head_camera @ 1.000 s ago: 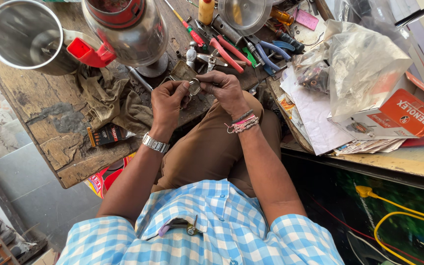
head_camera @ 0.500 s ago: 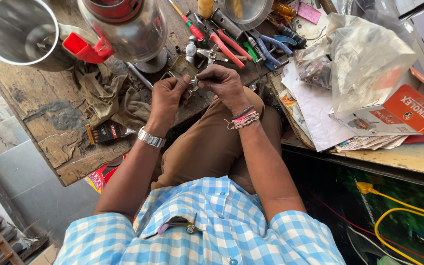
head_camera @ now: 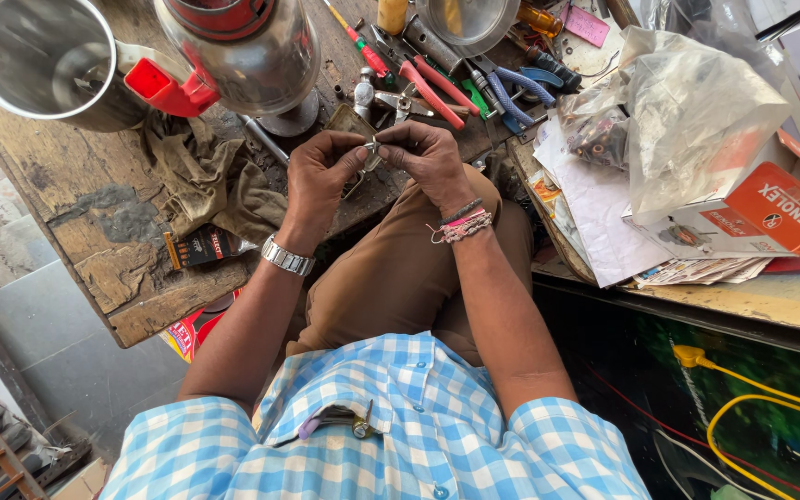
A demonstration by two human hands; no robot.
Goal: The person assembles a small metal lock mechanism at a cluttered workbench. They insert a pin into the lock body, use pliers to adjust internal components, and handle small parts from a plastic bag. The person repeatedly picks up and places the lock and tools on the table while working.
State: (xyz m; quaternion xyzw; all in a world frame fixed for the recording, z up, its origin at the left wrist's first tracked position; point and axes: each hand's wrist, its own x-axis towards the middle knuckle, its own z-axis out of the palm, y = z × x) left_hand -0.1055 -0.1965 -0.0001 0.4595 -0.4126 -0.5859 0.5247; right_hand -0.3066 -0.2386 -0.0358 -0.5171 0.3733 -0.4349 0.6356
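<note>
Steel jars (head_camera: 43, 60) stand far left on the wooden bench (head_camera: 94, 231), a dirty rag (head_camera: 201, 176) beside them. Left hand (head_camera: 321, 176) and right hand (head_camera: 428, 159) meet at centre, fingertips pinching a small metal part (head_camera: 371, 148). Pliers (head_camera: 432, 88) lie beyond; an orange box (head_camera: 770, 208) sits right.

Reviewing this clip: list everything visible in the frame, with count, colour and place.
small metal part: one, silvery, pinched between both hands
steel jars: two, shiny, red handles, top left of bench
rag: one, olive, beside left hand
pliers: several, red and blue grips, top centre
plastic bag: one, clear, crumpled, right
cardboard box: one, orange and white, right
papers: some, white, under the bag
wooden bench: one, worn brown
cable: one, yellow, lower right
left hand: wristwatch
right hand: wrist threads
</note>
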